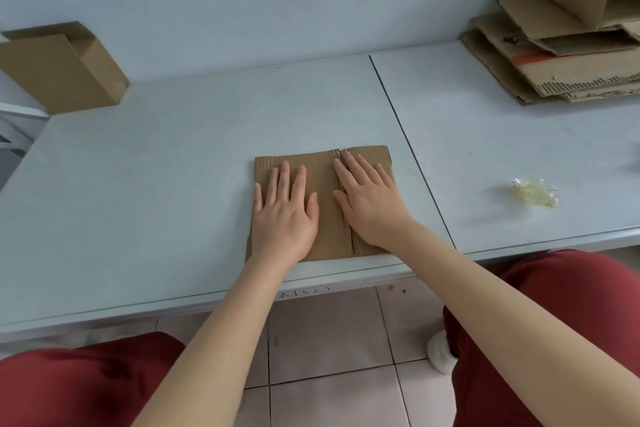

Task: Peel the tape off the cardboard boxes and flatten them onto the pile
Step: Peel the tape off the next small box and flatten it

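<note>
Cardboard [323, 177] from a flattened box lies at the near edge of the table [173, 166] and is pressed down by the left hand [284, 215] and the right hand [370, 206], both laid flat with fingers straight and spread, nothing being gripped. The sheet is judged light and stiff yet springy along its centre crease, so it is best pinched at a side edge with the layers held together. A crumpled wad of tape [535, 192] is seen farther right, the pile [561, 80] at the far right, and an unflattened box [65, 69] at the far left.
</note>
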